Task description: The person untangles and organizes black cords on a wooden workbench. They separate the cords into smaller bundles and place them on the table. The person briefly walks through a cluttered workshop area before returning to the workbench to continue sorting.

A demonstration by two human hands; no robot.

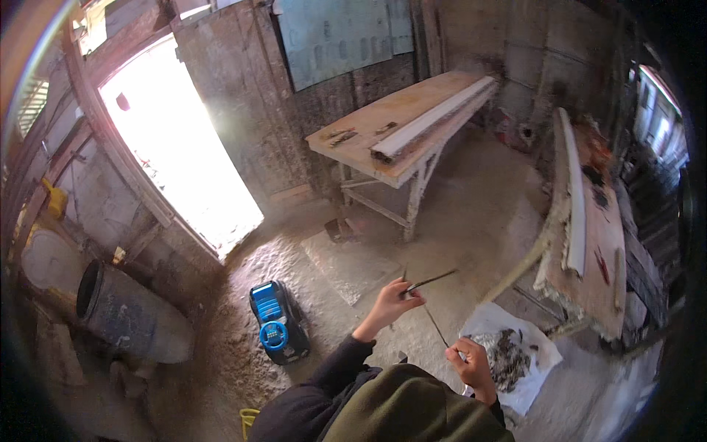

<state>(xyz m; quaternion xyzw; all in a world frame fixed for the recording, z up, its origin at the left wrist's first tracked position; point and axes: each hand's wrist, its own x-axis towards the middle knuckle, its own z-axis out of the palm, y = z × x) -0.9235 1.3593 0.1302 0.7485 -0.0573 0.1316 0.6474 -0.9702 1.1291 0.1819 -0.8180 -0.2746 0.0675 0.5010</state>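
My left hand (392, 305) is raised in front of me, its fingers closed on a thin dark strip (433, 280) that sticks out to the right. A second thin length, a dark strand (436, 326), slants down from beside that hand to my right hand (472, 364), whose fingers pinch its lower end. I cannot tell whether strip and strand are one piece, nor what they are made of. Close to my right hand, a white sheet (543, 352) lies on the floor with a heap of dark scraps (510, 361) on it.
A blue-and-black toy car (275, 324) stands on the floor to the left. Farther left are a dark barrel (140, 313) and a bright doorway (180, 147). Ahead is a wooden table (420, 110) bearing a long white moulding (434, 118); a workbench (600, 250) stands right.
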